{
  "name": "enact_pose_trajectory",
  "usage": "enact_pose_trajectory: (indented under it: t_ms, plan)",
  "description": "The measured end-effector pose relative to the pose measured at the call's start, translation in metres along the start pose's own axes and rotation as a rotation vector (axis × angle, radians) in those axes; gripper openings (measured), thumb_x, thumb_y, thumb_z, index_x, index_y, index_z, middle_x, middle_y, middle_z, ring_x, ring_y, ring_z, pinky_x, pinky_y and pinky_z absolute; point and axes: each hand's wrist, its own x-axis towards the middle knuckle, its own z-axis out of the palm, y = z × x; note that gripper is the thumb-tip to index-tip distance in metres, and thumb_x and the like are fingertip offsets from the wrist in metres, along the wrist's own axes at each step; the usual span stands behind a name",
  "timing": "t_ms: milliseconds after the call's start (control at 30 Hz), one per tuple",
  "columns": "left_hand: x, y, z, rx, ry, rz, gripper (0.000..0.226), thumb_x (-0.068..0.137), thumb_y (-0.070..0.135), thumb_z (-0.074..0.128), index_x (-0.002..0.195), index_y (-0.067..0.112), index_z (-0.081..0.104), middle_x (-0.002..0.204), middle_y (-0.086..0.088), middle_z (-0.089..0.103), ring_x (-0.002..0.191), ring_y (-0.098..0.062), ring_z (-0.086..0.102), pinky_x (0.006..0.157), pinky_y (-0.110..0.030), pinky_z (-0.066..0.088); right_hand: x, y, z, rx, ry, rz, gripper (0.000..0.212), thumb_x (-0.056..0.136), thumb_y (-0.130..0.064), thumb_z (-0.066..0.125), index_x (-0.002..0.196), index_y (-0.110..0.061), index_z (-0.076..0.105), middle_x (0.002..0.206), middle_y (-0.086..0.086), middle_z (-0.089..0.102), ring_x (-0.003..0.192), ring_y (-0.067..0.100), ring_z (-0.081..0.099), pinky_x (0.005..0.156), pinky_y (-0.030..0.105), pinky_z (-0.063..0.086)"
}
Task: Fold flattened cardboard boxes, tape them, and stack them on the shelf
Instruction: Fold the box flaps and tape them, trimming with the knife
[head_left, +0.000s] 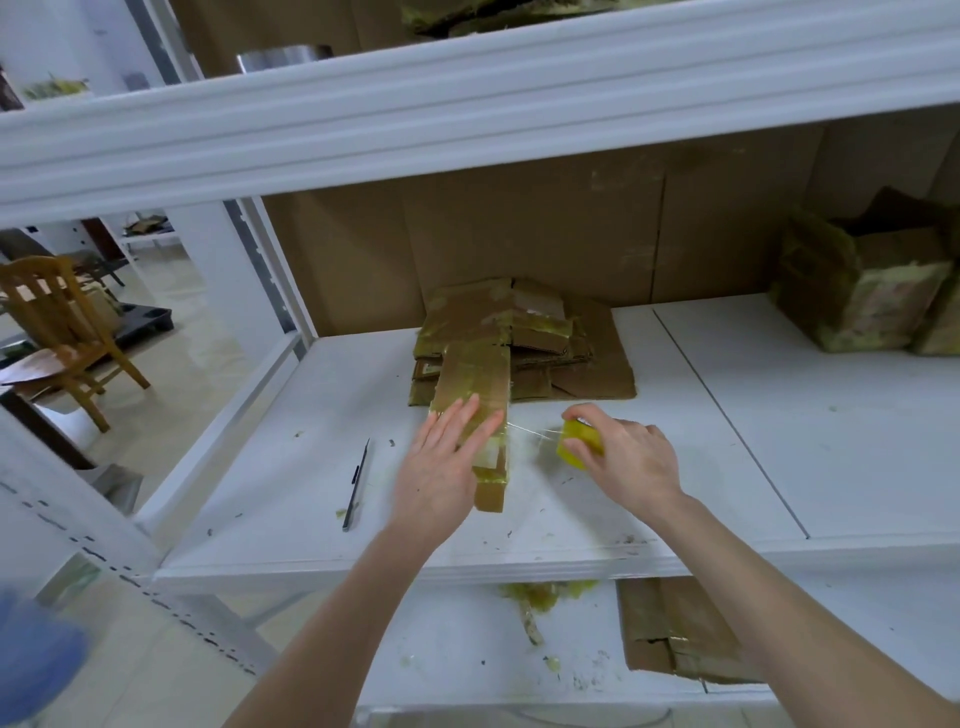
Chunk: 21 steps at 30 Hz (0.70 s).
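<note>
Box, narrow and light, lies on the shelf in front of the flats. It will likely skid when tape pulls, so press its top near the seam. Left hand does so, fingers straight and slightly spread. Right hand fingers curl round the roll. The clear strand barely shows, and the palm hides part of the box.

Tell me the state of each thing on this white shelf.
Long brown cardboard box: folded, lying down, pressed by flat left hand.
Yellow tape roll: gripped by right hand, clear strip stretched to the box.
Pile of brown cardboard sheets: flattened, stacked.
Thin black tool: lying untouched.
Taped brown box at right: top open.
</note>
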Motion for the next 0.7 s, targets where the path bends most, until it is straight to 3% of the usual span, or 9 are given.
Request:
enact_pose_trajectory:
  t_ms: [133,267,400,467,533,633,700]
  plan:
    - [-0.003,0.008,-0.010,-0.167,0.116,-0.133,0.077,0.079,0.002,0.063,0.146,0.027,0.034,0.150,-0.014,0.035,0.141,-0.031,0.029,0.112,-0.042,0.029,0.003,-0.002,0.002,0.036,0.009,0.009,0.029,0.098,-0.044,0.046,0.125,-0.035,0.048,0.099,-0.001,0.070,0.094,0.026,0.062,0.081,0.032,0.036]
    - [-0.022,-0.013,-0.018,-0.214,0.156,-0.425,0.057,0.086,0.014,0.063,0.139,0.020,0.043,0.139,-0.004,0.047,0.125,-0.023,0.047,0.093,-0.037,0.049,0.003,-0.005,0.004,0.032,0.019,0.016,0.029,0.098,-0.043,0.048,0.126,-0.033,0.049,0.101,0.002,0.071,0.097,0.027,0.061,0.080,0.032,0.036]
    - [-0.046,-0.066,-0.012,-0.170,-0.092,-0.793,0.047,0.094,0.031,0.053,0.135,0.012,0.042,0.133,-0.008,0.043,0.123,-0.025,0.042,0.086,-0.040,0.047,0.005,-0.008,0.006,0.026,0.008,0.028,0.030,0.098,-0.042,0.048,0.126,-0.033,0.049,0.101,0.002,0.070,0.098,0.027,0.061,0.075,0.031,0.033]
    - [-0.053,-0.083,-0.007,-0.157,-0.250,-0.872,0.045,0.096,0.037,0.048,0.131,0.011,0.044,0.130,-0.009,0.044,0.119,-0.027,0.047,0.082,-0.040,0.045,0.005,-0.009,0.006,0.021,0.008,0.035,0.030,0.097,-0.043,0.048,0.125,-0.032,0.049,0.101,0.001,0.070,0.097,0.027,0.061,0.074,0.030,0.033]
    - [-0.055,-0.090,-0.003,-0.174,-0.305,-0.926,0.034,0.097,0.035,0.046,0.120,0.011,0.052,0.120,-0.008,0.050,0.106,-0.028,0.055,0.074,-0.036,0.043,0.005,-0.010,0.005,0.029,0.006,0.047,0.030,0.097,-0.043,0.049,0.125,-0.032,0.049,0.101,0.002,0.070,0.098,0.027,0.061,0.075,0.031,0.035]
    - [-0.057,-0.093,-0.003,-0.248,-0.214,-0.990,0.021,0.097,0.023,0.043,0.101,0.009,0.057,0.100,-0.008,0.061,0.089,-0.031,0.058,0.071,-0.036,0.048,0.006,-0.009,0.004,0.051,-0.003,0.070,0.030,0.097,-0.043,0.050,0.124,-0.031,0.051,0.101,0.003,0.069,0.098,0.027,0.061,0.078,0.033,0.038]
    - [-0.058,-0.089,-0.009,-0.467,-0.081,-1.020,0.012,0.095,0.017,0.043,0.094,0.010,0.054,0.092,-0.009,0.067,0.082,-0.030,0.060,0.070,-0.037,0.049,0.008,-0.009,0.003,0.057,-0.008,0.080,0.029,0.097,-0.043,0.050,0.123,-0.031,0.051,0.101,0.003,0.069,0.097,0.028,0.061,0.077,0.033,0.038]
